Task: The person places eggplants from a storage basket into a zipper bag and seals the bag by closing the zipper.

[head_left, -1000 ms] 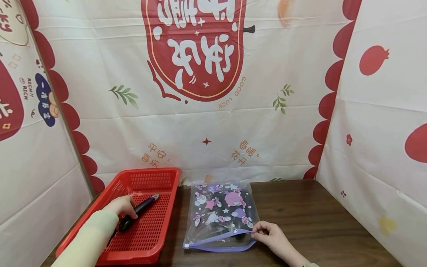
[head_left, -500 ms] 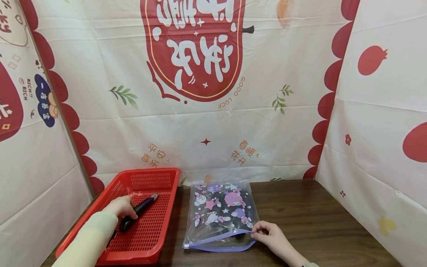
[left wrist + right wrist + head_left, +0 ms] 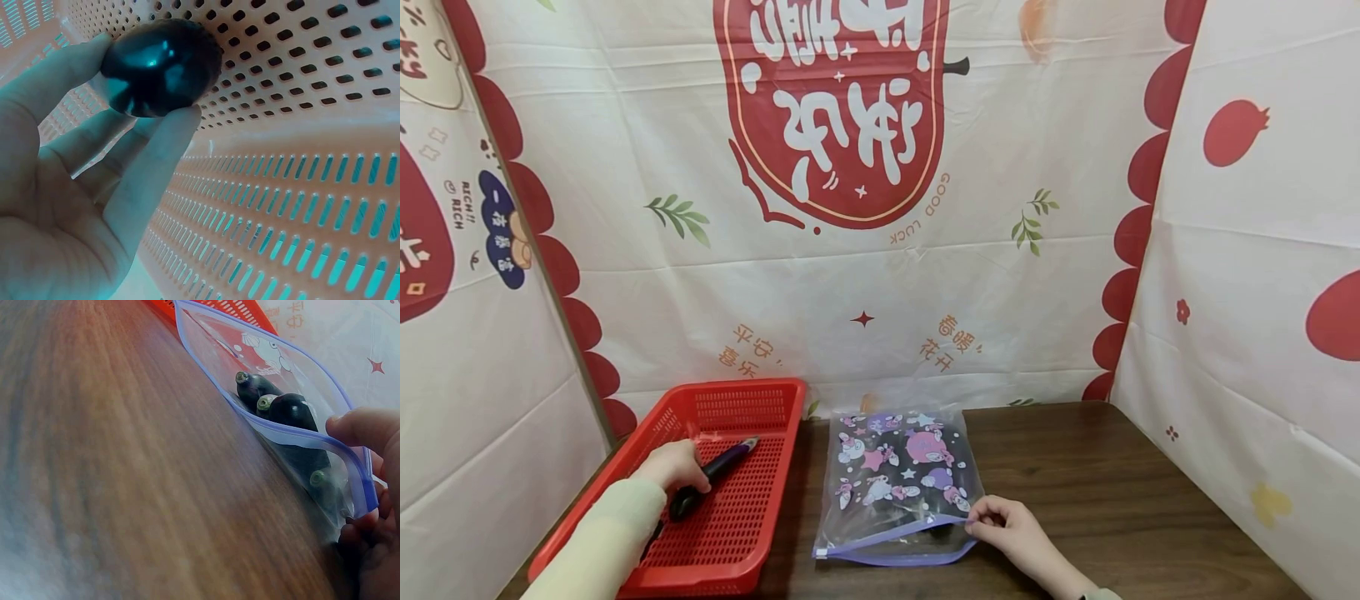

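In the head view, one eggplant [image 3: 727,463] lies in one red basket [image 3: 737,521], its near end gripped by the left hand [image 3: 674,467], arm reaching forward; the right hand [image 3: 1009,532], well apart, pinches one printed bag [image 3: 895,467] by its mouth; in the left wrist view, thumb and fingers clasp the eggplant's rounded end; in the right wrist view, at least three bagged eggplants [image 3: 292,411] show

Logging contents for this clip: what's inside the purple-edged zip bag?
Inside the bag lie dark eggplants; in the right wrist view, three pale stem ends show. Their far ends are obscured by one another and the printed film, so the full count cannot be told.
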`<state>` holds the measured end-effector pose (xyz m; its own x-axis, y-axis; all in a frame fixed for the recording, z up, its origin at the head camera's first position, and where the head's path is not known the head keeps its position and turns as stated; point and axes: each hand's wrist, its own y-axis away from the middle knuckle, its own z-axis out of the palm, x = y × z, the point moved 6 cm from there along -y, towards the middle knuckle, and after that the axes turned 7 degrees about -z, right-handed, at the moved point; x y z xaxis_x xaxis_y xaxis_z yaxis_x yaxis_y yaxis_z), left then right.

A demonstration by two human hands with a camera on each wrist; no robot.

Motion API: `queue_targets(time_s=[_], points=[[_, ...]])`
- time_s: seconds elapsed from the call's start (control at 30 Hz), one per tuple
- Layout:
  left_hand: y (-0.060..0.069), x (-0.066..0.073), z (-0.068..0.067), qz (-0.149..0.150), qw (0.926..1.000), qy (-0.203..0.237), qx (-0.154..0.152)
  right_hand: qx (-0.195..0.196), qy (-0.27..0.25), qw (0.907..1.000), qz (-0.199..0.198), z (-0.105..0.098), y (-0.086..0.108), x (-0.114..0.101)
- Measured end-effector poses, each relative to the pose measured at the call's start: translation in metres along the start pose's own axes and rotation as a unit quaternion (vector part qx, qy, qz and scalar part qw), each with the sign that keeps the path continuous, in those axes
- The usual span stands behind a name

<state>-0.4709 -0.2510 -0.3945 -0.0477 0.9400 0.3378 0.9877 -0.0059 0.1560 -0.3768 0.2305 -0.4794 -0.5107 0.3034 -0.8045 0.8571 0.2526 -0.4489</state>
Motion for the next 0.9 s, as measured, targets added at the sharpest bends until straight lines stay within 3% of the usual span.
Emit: queue_targets(time_s=[0.9], points=[[0.0037, -0.0015, -0.0073, -0.003, 0.9989, 0.004, 0.046, -0.008, -0.018, 0.9996, -0.018, 0.001, 0.0011, 0.0032]])
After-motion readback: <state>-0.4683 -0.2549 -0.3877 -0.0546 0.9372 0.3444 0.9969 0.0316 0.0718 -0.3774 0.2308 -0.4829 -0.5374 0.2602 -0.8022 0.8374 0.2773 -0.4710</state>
